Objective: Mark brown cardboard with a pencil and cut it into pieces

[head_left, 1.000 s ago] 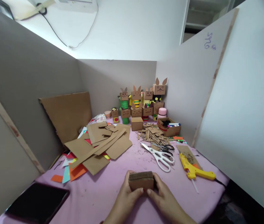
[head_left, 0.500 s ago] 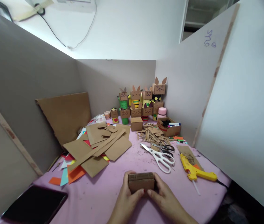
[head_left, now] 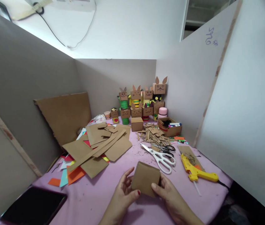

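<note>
Stacked square cardboard pieces (head_left: 146, 178) are held above the pink cloth, tilted so that one brown square face shows. My right hand (head_left: 170, 192) grips their right side, thumb on the face and fingers behind. At the opposite side, my left hand (head_left: 125, 192) holds the left edge loosely. Its thumb lies by the lower left corner, its index finger is raised off the cardboard, and other fingers curl at the edge. White-handled scissors (head_left: 162, 159) lie just beyond the stack, beside black-handled scissors (head_left: 169, 148).
Cardboard sheets and coloured paper (head_left: 95, 150) pile up on the left, near a black tablet-like device (head_left: 34, 206). A yellow glue gun (head_left: 198, 172) lies right. Cardboard scraps (head_left: 153, 134), a small box (head_left: 137, 124), a box of pens (head_left: 170, 131) and several cardboard animal figures (head_left: 136, 93) stand behind.
The cardboard stack has tipped and turned from showing its layered edges to showing a flat square face. My left hand has loosened and moved slightly left; my right thumb has moved onto the face.
</note>
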### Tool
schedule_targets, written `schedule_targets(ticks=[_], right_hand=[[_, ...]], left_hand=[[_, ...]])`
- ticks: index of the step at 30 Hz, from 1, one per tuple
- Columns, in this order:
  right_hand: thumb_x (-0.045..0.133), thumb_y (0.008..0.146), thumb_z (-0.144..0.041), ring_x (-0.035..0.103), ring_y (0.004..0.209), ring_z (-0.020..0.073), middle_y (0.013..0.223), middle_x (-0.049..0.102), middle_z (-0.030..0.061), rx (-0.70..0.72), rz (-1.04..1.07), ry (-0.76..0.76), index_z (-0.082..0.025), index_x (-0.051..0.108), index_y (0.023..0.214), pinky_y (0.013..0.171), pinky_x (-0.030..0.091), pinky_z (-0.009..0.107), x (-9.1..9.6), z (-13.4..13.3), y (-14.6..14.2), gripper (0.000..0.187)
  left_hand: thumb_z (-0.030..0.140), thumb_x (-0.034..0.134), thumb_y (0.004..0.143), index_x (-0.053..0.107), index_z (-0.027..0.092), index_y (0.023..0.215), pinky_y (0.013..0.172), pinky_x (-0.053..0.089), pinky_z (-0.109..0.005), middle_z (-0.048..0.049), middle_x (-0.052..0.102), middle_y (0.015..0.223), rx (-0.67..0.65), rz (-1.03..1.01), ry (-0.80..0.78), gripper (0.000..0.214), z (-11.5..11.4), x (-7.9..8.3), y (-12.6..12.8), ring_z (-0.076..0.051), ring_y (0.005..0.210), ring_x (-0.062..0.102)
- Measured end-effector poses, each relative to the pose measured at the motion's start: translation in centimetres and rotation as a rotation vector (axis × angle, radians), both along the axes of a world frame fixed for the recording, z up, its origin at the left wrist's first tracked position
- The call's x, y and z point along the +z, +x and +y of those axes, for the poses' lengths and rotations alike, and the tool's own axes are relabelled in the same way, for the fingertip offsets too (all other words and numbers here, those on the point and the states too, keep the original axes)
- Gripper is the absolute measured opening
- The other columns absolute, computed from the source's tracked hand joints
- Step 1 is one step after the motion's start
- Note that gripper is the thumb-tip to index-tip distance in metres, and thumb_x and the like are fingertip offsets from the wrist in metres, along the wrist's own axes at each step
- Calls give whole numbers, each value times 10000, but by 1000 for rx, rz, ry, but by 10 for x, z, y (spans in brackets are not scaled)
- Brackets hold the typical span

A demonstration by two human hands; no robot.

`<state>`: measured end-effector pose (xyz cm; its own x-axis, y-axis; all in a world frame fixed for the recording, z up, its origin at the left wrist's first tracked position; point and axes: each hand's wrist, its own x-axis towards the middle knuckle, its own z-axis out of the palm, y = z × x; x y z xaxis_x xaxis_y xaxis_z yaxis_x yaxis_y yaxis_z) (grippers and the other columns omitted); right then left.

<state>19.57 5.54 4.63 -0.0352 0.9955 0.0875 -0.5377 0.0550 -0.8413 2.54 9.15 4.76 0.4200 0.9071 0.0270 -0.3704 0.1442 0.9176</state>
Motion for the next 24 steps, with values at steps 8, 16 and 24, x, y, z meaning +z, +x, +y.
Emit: schedule_targets(ticks=[8,16,24], right_hand=[[716,757,-343,571,1137,256,1212,648,79,-69,-145,64,-239,538,1162,986,427,396,-4,-2,0,455],[591,809,-248,598,1012,253,1091,664,87,-105,-696,178,-197,520,1150,930,450,415,-14,-2,3,352],[480,861,-552,465,1260,246,1328,545,98,-169,-569,-15,-218,482,1246,1065,345,396,-4,-5,-6,509]], left_hand=[[335,788,676,430,268,1232,865,477,-383,-117,649,1130,-19,48,105,664,2,-5,-1,-295,1053,617],[478,476,888,466,232,1233,1021,346,-351,-94,544,1271,184,395,226,424,-8,5,1,-238,1211,472],[450,444,905,511,222,1090,921,388,-295,-43,587,1067,175,468,315,301,-9,6,3,-204,1032,532]])
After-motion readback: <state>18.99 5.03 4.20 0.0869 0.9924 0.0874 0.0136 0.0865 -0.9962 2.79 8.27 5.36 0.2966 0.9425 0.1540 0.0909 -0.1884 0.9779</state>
